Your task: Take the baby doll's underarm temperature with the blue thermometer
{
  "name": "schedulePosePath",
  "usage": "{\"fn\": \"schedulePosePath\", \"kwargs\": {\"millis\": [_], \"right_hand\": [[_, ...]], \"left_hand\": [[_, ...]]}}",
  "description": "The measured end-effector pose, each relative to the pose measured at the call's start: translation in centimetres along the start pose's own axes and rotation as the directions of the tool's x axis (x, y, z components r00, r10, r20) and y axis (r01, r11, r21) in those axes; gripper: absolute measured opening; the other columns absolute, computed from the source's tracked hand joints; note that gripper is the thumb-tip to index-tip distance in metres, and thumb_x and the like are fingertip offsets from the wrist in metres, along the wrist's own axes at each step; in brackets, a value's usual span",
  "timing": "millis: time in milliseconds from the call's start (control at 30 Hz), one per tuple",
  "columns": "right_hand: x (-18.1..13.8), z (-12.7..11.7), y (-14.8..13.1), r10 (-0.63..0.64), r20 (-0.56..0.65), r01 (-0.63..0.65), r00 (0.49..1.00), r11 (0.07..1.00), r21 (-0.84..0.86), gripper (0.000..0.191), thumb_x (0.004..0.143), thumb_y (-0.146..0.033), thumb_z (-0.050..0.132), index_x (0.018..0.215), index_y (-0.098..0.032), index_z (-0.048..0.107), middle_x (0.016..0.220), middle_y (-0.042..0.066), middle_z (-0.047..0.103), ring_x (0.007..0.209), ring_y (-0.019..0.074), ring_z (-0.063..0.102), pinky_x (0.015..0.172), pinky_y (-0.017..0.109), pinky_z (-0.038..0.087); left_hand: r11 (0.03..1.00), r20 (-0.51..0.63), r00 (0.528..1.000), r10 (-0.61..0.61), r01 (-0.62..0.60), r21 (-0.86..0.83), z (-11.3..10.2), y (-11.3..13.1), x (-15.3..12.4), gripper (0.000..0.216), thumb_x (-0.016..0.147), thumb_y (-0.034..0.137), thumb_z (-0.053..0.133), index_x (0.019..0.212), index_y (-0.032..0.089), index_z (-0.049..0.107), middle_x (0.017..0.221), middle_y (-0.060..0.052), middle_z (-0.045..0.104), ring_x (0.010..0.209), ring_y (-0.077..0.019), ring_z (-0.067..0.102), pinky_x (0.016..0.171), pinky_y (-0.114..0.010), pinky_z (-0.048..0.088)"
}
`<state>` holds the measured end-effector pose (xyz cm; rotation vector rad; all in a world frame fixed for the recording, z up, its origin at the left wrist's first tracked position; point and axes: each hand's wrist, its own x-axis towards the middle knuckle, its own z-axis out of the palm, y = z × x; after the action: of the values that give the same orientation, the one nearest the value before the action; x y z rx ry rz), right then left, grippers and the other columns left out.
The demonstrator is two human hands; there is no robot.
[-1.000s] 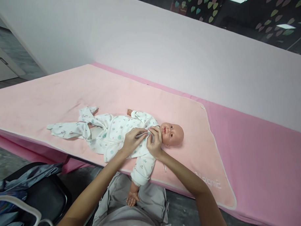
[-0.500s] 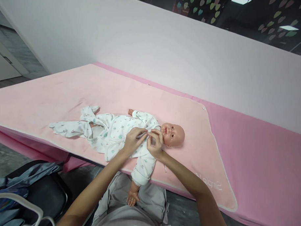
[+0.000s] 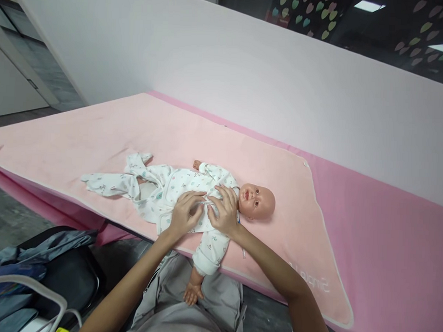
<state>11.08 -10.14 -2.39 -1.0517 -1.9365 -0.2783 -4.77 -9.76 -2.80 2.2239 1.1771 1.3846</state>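
A baby doll (image 3: 263, 201) lies on its back, head to the right, in a white printed baby outfit (image 3: 184, 179). My left hand (image 3: 185, 213) rests on the front of the outfit at the belly, fingers apart and slightly bent. Close by on the chest, just below the doll's chin, my right hand (image 3: 224, 210) lies with its fingers spread. Neither hand visibly grips anything. One doll arm (image 3: 194, 285) hangs over the table's near edge, its sleeve cuff folded back. The outfit's legs stretch to the left, with a gap near the crotch.
Under the doll is a pale pink mat (image 3: 164, 130) on a table with a darker pink cloth (image 3: 393, 230). A white partition (image 3: 268, 80) stands behind. At the lower left a black chair (image 3: 68, 277) holds clothes and a white strap.
My fingers were pinched together at the outfit's neckline; now they have come apart. My left hand has moved left and down, and both hands lie flatter on the chest.
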Motion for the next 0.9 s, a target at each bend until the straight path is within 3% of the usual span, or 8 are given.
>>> {"fn": "schedulePosePath", "kwargs": {"millis": [233, 567, 733, 900], "right_hand": [[0.0, 0.3, 0.1, -0.047, 0.049, 0.046, 0.998, 0.998, 0.038, 0.012, 0.081, -0.017, 0.051, 0.089, -0.021, 0.058, 0.094, 0.002, 0.065, 0.099, 0.0149, 0.056, 0.102, 0.041, 0.032], [0.0, 0.3, 0.0, -0.052, 0.015, 0.051, 0.999, 0.998, 0.034, 0.012, 0.08, -0.015, 0.053, 0.089, -0.021, 0.058, 0.091, 0.002, 0.067, 0.093, 0.0154, 0.058, 0.101, 0.043, 0.032], [-0.2, 0.4, 0.0, -0.02, 0.007, 0.019, 1.0, 0.999, 0.028, 0.011, 0.081, -0.017, 0.053, 0.088, -0.021, 0.059, 0.091, 0.003, 0.066, 0.093, 0.0165, 0.058, 0.101, 0.045, 0.032], [-0.3, 0.3, 0.0, -0.025, 0.015, 0.024, 1.0, 1.0, 0.019, 0.009, 0.08, -0.017, 0.053, 0.086, -0.021, 0.059, 0.091, 0.003, 0.065, 0.093, 0.0159, 0.057, 0.102, 0.044, 0.031]], "left_hand": [[0.999, 0.022, 0.999, -0.049, 0.049, 0.002, -0.1, -1.0, -0.5, 0.021, 0.087, 0.024, 0.043, 0.097, 0.021, 0.061, 0.095, -0.003, 0.068, 0.103, -0.0198, 0.058, 0.097, -0.04, 0.042], [0.989, 0.031, 0.988, -0.15, 0.15, -0.013, -0.5, -0.9, -0.1, 0.02, 0.086, 0.03, 0.047, 0.092, 0.022, 0.065, 0.092, -0.002, 0.069, 0.101, -0.0209, 0.059, 0.087, -0.033, 0.047], [0.992, 0.021, 0.992, -0.127, 0.127, -0.022, -0.4, -0.7, 0.3, 0.02, 0.086, 0.03, 0.048, 0.091, 0.022, 0.066, 0.092, -0.002, 0.069, 0.094, -0.0193, 0.06, 0.084, -0.032, 0.047], [0.995, 0.044, 0.996, -0.074, 0.077, -0.066, -0.6, -0.4, 0.2, 0.019, 0.085, 0.027, 0.049, 0.093, 0.022, 0.066, 0.087, -0.001, 0.069, 0.087, -0.0178, 0.061, 0.093, -0.035, 0.042]]}}
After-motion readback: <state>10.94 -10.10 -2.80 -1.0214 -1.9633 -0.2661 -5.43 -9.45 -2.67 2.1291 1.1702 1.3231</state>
